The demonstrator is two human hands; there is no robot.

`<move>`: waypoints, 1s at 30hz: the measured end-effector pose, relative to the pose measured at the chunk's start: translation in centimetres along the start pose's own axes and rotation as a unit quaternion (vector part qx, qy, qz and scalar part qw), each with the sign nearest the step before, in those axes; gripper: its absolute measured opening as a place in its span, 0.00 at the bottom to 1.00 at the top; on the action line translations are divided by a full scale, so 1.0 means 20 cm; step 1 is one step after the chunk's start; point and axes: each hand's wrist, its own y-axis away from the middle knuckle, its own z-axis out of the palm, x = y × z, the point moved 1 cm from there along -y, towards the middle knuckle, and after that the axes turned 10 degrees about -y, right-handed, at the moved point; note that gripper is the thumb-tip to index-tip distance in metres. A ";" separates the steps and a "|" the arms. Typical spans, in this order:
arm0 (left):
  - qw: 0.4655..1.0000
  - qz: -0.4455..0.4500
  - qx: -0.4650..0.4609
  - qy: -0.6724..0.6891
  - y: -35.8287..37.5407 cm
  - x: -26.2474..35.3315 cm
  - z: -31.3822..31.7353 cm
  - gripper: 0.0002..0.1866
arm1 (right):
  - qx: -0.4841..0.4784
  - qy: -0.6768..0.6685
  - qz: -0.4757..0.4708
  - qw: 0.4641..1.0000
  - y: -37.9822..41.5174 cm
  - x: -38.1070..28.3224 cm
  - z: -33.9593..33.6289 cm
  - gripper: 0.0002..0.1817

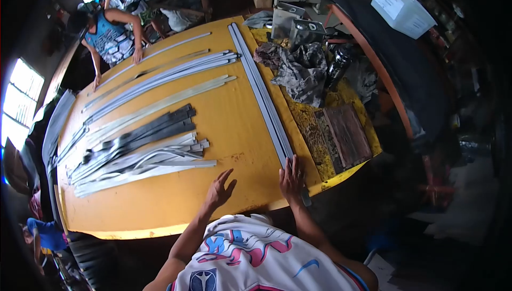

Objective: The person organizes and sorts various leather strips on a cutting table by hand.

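My right hand [291, 180] lies flat with its fingers stretched over the near end of a bundle of long grey strips [261, 96]. That bundle runs along the right part of the yellow table [245, 147]. Just above the table's near edge, my left hand [219, 189] is open with its fingers apart and nothing in it. Ahead and left of it lie white strips [154, 165], some of them wavy. Behind those are dark grey strips [146, 131], then pale cream strips [165, 99] and another light grey bundle [165, 72].
A co-worker [109, 37] leans over the far left edge, hands at a single strip [160, 53]. Crumpled dark cloth [306, 72], a metal can [306, 32] and a brown block [346, 136] sit on the stained right side. A clear plastic bin [402, 8] stands beyond.
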 end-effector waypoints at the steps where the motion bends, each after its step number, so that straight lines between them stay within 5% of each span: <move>1: 1.000 -0.016 -0.001 -0.006 0.02 0.00 -0.01 0.24 | 0.009 -0.012 0.006 1.000 0.00 -0.01 0.00 0.29; 7: 0.997 -0.059 0.024 0.036 0.15 0.01 -0.09 0.17 | 0.019 -0.038 0.008 0.999 0.00 0.00 -0.02 0.29; 10: 0.995 -0.057 0.029 0.079 0.17 0.27 -0.34 0.14 | 0.005 -0.115 0.081 0.990 -0.02 0.06 -0.03 0.30; 11: 0.994 -0.028 0.042 0.096 0.16 0.39 -0.45 0.13 | -0.014 -0.026 0.061 0.998 -0.03 0.06 -0.07 0.32; 14: 0.985 0.026 0.045 0.166 0.17 0.83 -0.86 0.13 | -0.023 -0.030 -0.013 0.999 0.04 0.09 -0.02 0.30; 16: 0.922 0.230 0.034 0.309 0.19 0.94 -1.04 0.14 | -0.017 -0.069 -0.015 0.997 0.05 0.10 0.04 0.27; 18: 0.777 0.395 0.031 0.488 0.15 1.04 -1.13 0.21 | 0.000 -0.056 -0.029 0.998 0.07 0.17 0.10 0.28; 20: 0.687 0.436 0.007 0.581 0.15 1.13 -1.19 0.25 | -0.013 -0.074 0.001 0.997 0.04 0.10 0.02 0.25; 23: 0.590 0.441 0.064 0.673 0.21 1.27 -1.28 0.23 | 0.032 -0.092 -0.116 0.988 -0.01 0.20 0.07 0.25; 25: 0.575 0.441 0.064 0.686 0.24 1.26 -1.34 0.24 | -0.004 -0.080 -0.105 0.991 -0.06 0.18 0.07 0.26; 28: 0.450 0.573 0.152 0.668 0.26 1.20 -1.40 0.25 | 0.027 -0.010 -0.064 0.998 -0.05 0.08 0.02 0.26; 30: 0.482 0.626 0.139 0.597 0.26 1.01 -1.51 0.22 | 0.020 -0.018 -0.088 0.996 -0.10 -0.17 -0.01 0.23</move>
